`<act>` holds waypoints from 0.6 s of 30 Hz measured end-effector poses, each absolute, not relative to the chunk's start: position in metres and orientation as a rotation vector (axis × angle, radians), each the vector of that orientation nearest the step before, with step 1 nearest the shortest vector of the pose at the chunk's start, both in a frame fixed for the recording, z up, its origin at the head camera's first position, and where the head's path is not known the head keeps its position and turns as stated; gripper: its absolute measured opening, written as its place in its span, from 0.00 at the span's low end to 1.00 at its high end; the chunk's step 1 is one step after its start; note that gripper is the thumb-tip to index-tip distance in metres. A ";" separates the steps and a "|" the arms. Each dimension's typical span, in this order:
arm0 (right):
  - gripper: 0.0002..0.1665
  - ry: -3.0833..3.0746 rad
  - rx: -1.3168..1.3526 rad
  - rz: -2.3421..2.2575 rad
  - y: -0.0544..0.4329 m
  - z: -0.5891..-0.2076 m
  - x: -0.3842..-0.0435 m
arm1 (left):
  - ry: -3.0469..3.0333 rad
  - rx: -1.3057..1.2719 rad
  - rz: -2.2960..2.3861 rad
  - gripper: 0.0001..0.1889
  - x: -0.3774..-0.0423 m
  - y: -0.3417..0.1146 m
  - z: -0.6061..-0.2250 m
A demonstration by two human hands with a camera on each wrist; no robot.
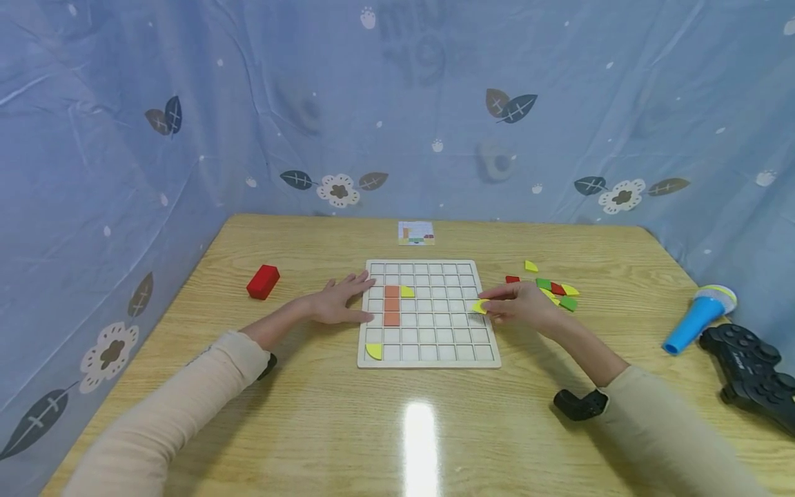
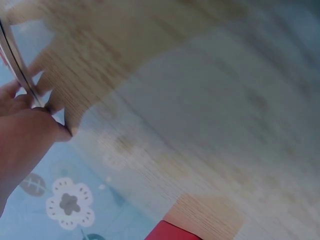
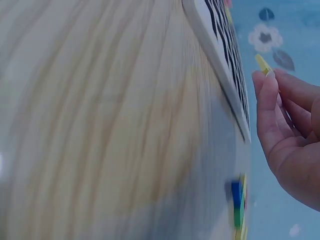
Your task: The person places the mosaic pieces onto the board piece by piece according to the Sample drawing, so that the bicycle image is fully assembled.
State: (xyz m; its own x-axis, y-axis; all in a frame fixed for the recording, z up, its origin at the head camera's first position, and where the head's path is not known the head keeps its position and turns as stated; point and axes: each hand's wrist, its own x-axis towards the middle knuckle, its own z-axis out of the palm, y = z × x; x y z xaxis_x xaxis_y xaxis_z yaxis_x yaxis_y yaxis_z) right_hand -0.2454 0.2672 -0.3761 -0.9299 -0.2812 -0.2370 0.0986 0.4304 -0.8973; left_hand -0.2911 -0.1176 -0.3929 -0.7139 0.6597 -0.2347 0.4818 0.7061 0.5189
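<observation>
A white grid board (image 1: 428, 364) lies on the table. Along its left side sit three orange-red squares (image 1: 392, 304) in a column, with a yellow quarter-circle piece (image 1: 406, 292) beside the top one and another yellow quarter-circle piece (image 1: 374, 351) in the lower left corner. My left hand (image 1: 338, 300) rests at the board's left edge, its fingers spread. Between thumb and fingertips, my right hand (image 1: 518, 304) pinches a yellow piece (image 1: 479, 306) over the board's right edge; the right wrist view shows this piece (image 3: 262, 63) nearly edge-on.
Loose red, green and yellow pieces (image 1: 568, 302) lie right of the board, a lone yellow one (image 1: 531, 266) behind them. A patterned card (image 1: 416, 233) lies beyond the board. A red block (image 1: 263, 282) is at left; a toy microphone (image 1: 698, 317) and black game controller (image 1: 751, 376) are at right.
</observation>
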 end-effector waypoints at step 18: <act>0.12 2.210 -0.386 -1.428 0.167 -0.382 -0.243 | 2.521 0.880 0.591 0.43 -0.292 -0.118 -0.394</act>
